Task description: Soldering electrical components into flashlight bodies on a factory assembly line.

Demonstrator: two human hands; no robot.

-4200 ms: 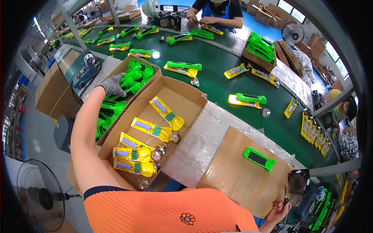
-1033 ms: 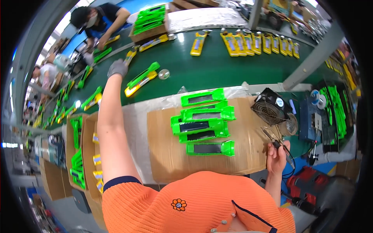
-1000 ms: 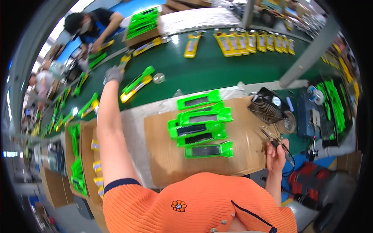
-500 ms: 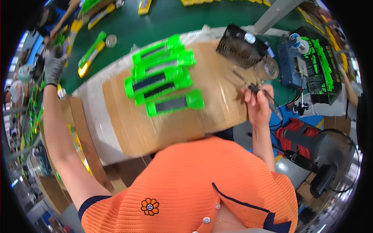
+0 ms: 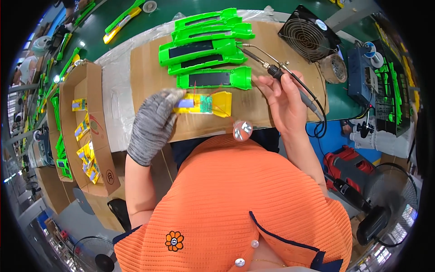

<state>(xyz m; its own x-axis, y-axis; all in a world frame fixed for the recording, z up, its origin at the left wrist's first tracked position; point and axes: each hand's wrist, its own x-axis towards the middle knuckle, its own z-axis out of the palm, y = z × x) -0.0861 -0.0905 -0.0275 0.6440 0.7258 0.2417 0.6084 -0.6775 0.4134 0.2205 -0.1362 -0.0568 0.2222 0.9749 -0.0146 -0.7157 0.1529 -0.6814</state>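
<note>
In the head view, the clock is read from the middle of the picture unless another centre is named. The left hand point(image 5: 154, 127), in a grey knitted glove, is just left of the middle, at about 10 o'clock. Its fingers are closed on the left end of a yellow plastic half-shell point(image 5: 215, 104), which lies level near the middle, toward 12 o'clock. In this shell there are a violet-blue battery cell and a small green circuit board point(image 5: 206, 104), and thin red wires stand out of it. At 4 o'clock from the shell is a round, shiny silver lamp cup point(image 5: 242, 130), in front of the orange ribbed shirt point(image 5: 253, 181).

The right hand point(image 5: 287, 102) is bare. Its thumb and fingers grip a pen-like soldering iron with black collar point(image 5: 274, 70), whose tip points to 10 o'clock, near the green shells; whether it touches one, I cannot tell.

Five green plastic half-shells with dark panels point(image 5: 213, 80) lie at 12 o'clock on a flat brown cardboard sheet point(image 5: 145, 68), which covers part of the green worktop point(image 5: 340, 97). A square black fan point(image 5: 306, 36) is between 1 and 2 o'clock, and a roll of clear tape point(image 5: 334, 69) at 2 o'clock. At 9 o'clock, an open brown cardboard box point(image 5: 102, 136) contains more yellow shells point(image 5: 82, 129).
</note>
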